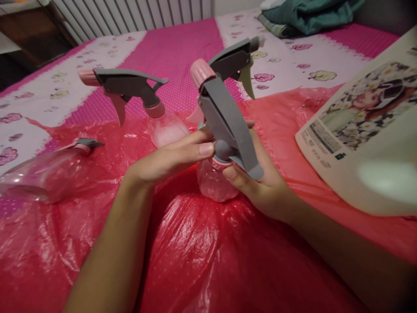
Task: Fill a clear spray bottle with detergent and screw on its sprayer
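Note:
A spray bottle (217,182) with a clear body stands in front of me on red plastic sheeting. Its grey trigger head (224,117) has a pink nozzle and leans toward the upper left. My left hand (172,154) grips the neck from the left, thumb against the grey base of the head. From the right, my right hand (260,182) closes around the same neck, its thumb near the pink collar. The fingers behind the bottle are mostly hidden. Just beyond my left hand stands another spray bottle (166,128) with a pink nozzle and whitish contents.
A third bottle (48,174) lies on its side at the left. Behind the held one shows a grey spray head (234,56) with a green trigger. A large white jug (365,143) fills the right side. Folded green cloth (309,17) lies on the patterned bedspread (182,48).

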`<state>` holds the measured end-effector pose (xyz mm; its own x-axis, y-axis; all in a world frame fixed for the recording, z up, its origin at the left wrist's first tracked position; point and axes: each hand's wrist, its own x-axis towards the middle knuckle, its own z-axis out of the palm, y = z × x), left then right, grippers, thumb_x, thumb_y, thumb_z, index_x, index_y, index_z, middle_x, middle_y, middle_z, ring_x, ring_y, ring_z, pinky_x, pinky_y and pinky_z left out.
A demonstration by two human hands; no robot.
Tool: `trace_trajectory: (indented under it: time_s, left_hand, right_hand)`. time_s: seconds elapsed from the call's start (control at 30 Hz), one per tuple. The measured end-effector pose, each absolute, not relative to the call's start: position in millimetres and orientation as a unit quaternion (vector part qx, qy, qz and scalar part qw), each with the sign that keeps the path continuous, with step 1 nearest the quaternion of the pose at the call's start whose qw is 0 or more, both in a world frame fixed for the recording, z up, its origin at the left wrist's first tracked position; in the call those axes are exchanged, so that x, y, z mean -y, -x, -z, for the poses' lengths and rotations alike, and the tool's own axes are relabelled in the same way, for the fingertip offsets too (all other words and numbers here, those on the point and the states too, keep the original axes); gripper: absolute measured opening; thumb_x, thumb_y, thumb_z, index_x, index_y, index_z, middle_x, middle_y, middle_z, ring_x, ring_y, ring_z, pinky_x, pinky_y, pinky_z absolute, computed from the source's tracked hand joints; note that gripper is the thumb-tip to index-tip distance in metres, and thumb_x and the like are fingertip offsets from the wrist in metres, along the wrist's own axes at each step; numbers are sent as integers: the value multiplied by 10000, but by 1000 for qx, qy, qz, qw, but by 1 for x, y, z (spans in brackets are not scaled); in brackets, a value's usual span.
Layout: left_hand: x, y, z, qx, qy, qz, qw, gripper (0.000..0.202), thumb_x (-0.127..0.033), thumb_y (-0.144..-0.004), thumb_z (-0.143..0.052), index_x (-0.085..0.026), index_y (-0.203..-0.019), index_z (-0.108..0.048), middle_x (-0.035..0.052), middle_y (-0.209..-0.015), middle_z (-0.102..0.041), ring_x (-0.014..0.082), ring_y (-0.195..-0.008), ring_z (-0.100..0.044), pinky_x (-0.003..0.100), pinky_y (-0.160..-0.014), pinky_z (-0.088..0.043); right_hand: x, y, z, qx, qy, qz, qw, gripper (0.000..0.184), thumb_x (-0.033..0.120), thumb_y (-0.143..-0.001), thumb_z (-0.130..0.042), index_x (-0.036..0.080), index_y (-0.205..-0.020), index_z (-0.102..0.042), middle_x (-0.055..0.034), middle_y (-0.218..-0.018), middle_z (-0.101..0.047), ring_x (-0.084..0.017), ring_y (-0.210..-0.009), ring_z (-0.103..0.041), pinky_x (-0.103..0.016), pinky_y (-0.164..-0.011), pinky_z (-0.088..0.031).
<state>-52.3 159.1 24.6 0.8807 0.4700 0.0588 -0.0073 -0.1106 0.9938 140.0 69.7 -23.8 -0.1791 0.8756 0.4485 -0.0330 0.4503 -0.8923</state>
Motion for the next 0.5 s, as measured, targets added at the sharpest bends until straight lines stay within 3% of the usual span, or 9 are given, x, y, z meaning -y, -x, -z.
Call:
trace_trajectory:
  time_s: [0.13, 0.33, 0.5]
  left_hand:
    - [-158, 52, -24, -170, -714, -196, 651, 605, -551, -904, -723, -318, -1452, -618, 15, -1603, -564, 358, -1539, -456, 437, -1265, -427]
    - [-155, 51, -23, -175, -717, -218, 639, 607, -597, -885, -707, -241, -1376, -669, 73, -1510, -644, 378, -1582, -371, 491, -1334, -291]
    - [-154, 52, -24, -176, -706, -213, 652, 543, -544, -893, -717, -282, -1368, -674, 48, -1525, -632, 379, -1529, -456, 470, -1220, -459]
  right_hand:
    - [-70, -141, 25, 661, 322, -400, 547, 409, 391, -1031, -632, 391, -1435, -565, 24, -1502, -604, -194, -1442, -545, -364, -1260, -422]
    - [-71, -142, 28, 660, 332, -407, 538, 440, 444, -1053, -582, 448, -1493, -561, 84, -1584, -564, -220, -1515, -486, -451, -1327, -342]
    - [-71, -141, 26, 656, 341, -417, 530, 387, 447, -1081, -524, 447, -1462, -590, 111, -1578, -569, -196, -1519, -482, -430, -1329, -342]
